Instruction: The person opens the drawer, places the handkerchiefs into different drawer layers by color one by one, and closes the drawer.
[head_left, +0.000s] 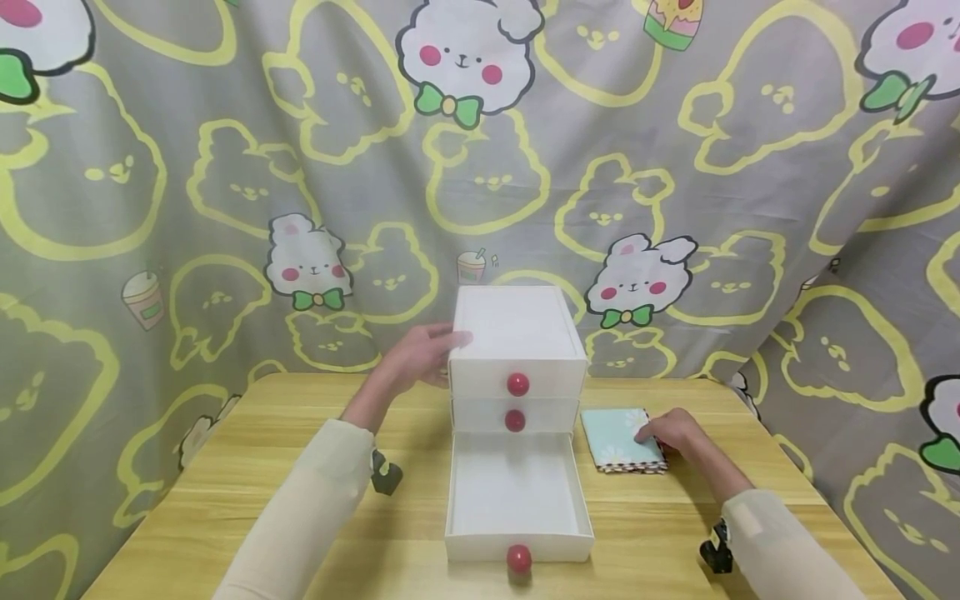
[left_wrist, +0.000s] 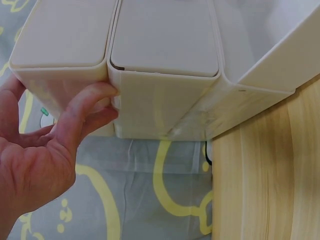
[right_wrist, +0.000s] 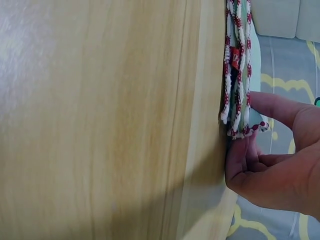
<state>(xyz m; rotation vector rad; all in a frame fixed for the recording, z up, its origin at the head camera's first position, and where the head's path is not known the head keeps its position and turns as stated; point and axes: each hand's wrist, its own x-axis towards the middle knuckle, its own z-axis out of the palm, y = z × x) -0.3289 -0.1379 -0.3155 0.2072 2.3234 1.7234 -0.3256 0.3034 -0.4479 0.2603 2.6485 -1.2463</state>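
Observation:
A white drawer cabinet (head_left: 517, 325) with red round knobs stands mid-table; its bottom drawer (head_left: 517, 492) is pulled out and bare inside. The two drawers above sit closed. My left hand (head_left: 420, 354) holds the cabinet's upper left edge, one finger over the top and others bent against the side. In the left wrist view, fingertips touch the cabinet wall (left_wrist: 150, 100) beside a seam. To the right lies a folded light-blue cloth (head_left: 618, 437) with red-and-white stitched edges. My right hand (right_wrist: 280, 150) pinches its corner, thumb above and fingers beneath.
Wooden tabletop (head_left: 300, 517) surrounds the cabinet. A grey curtain (head_left: 360, 192) with cartoon animals hangs behind and along both sides. The open drawer's front and knob (head_left: 519, 558) project toward me between the arms.

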